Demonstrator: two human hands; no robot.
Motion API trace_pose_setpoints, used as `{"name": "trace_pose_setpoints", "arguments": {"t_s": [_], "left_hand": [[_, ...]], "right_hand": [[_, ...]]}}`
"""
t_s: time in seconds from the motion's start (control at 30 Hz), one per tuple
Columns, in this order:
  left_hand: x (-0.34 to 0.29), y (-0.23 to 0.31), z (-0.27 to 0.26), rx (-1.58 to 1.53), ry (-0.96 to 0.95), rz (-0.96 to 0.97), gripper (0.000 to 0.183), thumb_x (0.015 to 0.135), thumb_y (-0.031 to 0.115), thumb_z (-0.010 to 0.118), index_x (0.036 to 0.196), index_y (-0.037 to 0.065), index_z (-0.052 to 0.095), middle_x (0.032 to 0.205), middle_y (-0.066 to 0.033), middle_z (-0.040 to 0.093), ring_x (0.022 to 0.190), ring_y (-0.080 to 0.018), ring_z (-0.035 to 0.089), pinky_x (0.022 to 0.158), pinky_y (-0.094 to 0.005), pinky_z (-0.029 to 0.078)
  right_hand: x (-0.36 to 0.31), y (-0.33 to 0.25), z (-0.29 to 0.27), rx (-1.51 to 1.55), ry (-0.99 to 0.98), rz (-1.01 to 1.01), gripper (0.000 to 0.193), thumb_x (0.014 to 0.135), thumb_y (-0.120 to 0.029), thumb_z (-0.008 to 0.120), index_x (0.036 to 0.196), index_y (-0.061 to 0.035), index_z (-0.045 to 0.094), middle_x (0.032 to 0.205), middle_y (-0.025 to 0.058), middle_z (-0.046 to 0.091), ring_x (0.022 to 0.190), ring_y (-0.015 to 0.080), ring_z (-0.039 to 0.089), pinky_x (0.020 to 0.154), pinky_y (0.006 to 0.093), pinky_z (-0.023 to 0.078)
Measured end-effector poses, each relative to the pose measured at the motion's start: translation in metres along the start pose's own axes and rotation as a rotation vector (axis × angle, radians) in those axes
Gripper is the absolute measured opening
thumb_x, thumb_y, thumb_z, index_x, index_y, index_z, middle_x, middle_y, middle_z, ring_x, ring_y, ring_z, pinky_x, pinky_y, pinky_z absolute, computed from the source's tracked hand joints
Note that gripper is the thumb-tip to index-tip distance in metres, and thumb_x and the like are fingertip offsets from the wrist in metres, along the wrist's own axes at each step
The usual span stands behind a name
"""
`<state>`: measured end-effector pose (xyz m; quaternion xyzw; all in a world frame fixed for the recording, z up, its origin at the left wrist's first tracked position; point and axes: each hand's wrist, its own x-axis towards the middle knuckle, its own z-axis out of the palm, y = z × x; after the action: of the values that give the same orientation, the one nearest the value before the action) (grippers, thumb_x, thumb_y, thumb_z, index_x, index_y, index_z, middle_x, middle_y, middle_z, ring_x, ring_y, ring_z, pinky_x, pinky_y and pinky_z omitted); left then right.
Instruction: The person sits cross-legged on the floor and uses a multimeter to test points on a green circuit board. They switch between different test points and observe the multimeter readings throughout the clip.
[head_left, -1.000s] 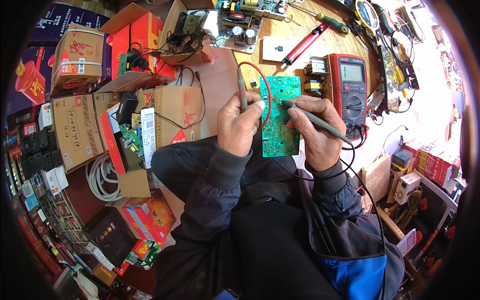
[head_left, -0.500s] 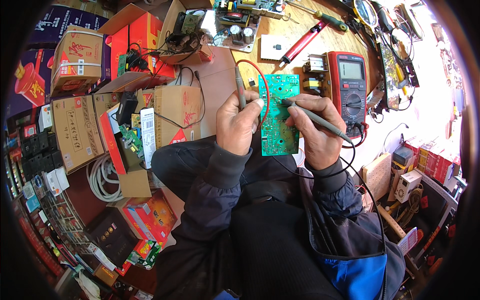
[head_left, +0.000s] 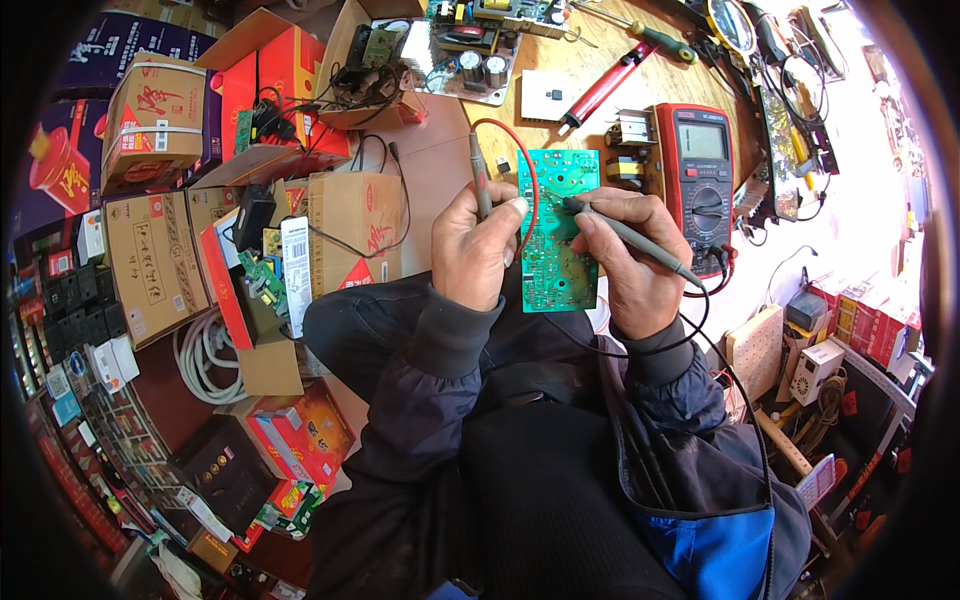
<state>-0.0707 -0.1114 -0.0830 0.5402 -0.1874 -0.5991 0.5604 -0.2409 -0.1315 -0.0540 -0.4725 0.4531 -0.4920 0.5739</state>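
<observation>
A green circuit board (head_left: 560,250) stands lengthwise before me, solder side facing up. My left hand (head_left: 478,240) is closed at its left edge, thumb against the board, and grips a grey test probe (head_left: 479,170) that points away from me with a red lead looping from its far end. My right hand (head_left: 635,250) is closed like a pen grip round a second grey test probe (head_left: 640,242) with a black lead. Its dark tip is at the upper middle of the board; contact is too small to confirm. Just right lies a red multimeter (head_left: 702,175), its display lit.
On the wooden bench lie a red desoldering pump (head_left: 607,87), a screwdriver (head_left: 668,45) and another circuit board (head_left: 470,55). Opened cardboard boxes (head_left: 355,225) crowd the left, with coiled white cable (head_left: 205,360). The black lead (head_left: 735,375) hangs over my right forearm.
The multimeter's display reading looks different. Both hands, the probes and the board keep practically the same places.
</observation>
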Motion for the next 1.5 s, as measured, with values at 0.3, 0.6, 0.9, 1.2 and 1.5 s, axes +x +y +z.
{"name": "trace_pose_setpoints", "arguments": {"t_s": [0.3, 0.6, 0.9, 1.2, 1.5], "left_hand": [[0.0001, 0.0003, 0.0008, 0.002, 0.007, 0.007, 0.008, 0.098, 0.009, 0.067, 0.102, 0.002, 0.067, 0.076, 0.0033, 0.059, 0.058, -0.0016, 0.046, 0.051, -0.0202, 0.037], [-0.0012, 0.0003, 0.002, -0.009, -0.001, -0.003, 0.007, 0.099, 0.008, 0.066, 0.102, 0.002, 0.067, 0.077, 0.0024, 0.061, 0.058, -0.0019, 0.046, 0.051, -0.0211, 0.036], [-0.0013, 0.0015, 0.0031, -0.016, 0.012, -0.002, 0.007, 0.099, 0.008, 0.066, 0.101, 0.002, 0.067, 0.077, 0.0021, 0.061, 0.058, -0.0022, 0.046, 0.051, -0.0212, 0.036], [-0.0015, 0.0026, 0.0046, -0.022, 0.018, -0.006, 0.007, 0.099, 0.008, 0.066, 0.102, 0.002, 0.068, 0.076, 0.0021, 0.061, 0.058, -0.0027, 0.046, 0.05, -0.0216, 0.036], [-0.0009, 0.0013, 0.003, -0.007, 0.016, 0.009, 0.007, 0.098, 0.008, 0.067, 0.099, 0.002, 0.068, 0.073, 0.0027, 0.059, 0.057, -0.0028, 0.046, 0.05, -0.0219, 0.036]], "right_hand": [[0.0004, 0.0019, -0.0007, -0.06, -0.03, -0.029, 0.015, 0.095, 0.004, 0.074, 0.108, 0.0063, 0.067, 0.11, 0.0168, 0.072, 0.082, 0.0134, 0.07, 0.073, 0.0258, 0.057], [0.0011, 0.0007, -0.0009, -0.061, -0.032, -0.039, 0.015, 0.095, 0.004, 0.074, 0.108, 0.0071, 0.067, 0.109, 0.0164, 0.072, 0.082, 0.0132, 0.07, 0.073, 0.0255, 0.057], [0.0, 0.0023, -0.0011, -0.044, -0.017, -0.03, 0.015, 0.095, 0.004, 0.074, 0.108, 0.0072, 0.067, 0.11, 0.017, 0.072, 0.081, 0.0136, 0.07, 0.073, 0.0257, 0.057], [0.0015, 0.0019, -0.001, -0.045, -0.054, -0.019, 0.015, 0.096, 0.003, 0.072, 0.109, 0.0073, 0.067, 0.108, 0.0158, 0.071, 0.082, 0.0132, 0.071, 0.072, 0.0253, 0.057], [0.0011, 0.0017, -0.0013, -0.039, -0.033, -0.035, 0.014, 0.097, 0.003, 0.072, 0.109, 0.008, 0.067, 0.109, 0.0168, 0.071, 0.083, 0.0146, 0.071, 0.073, 0.0263, 0.058]]}}
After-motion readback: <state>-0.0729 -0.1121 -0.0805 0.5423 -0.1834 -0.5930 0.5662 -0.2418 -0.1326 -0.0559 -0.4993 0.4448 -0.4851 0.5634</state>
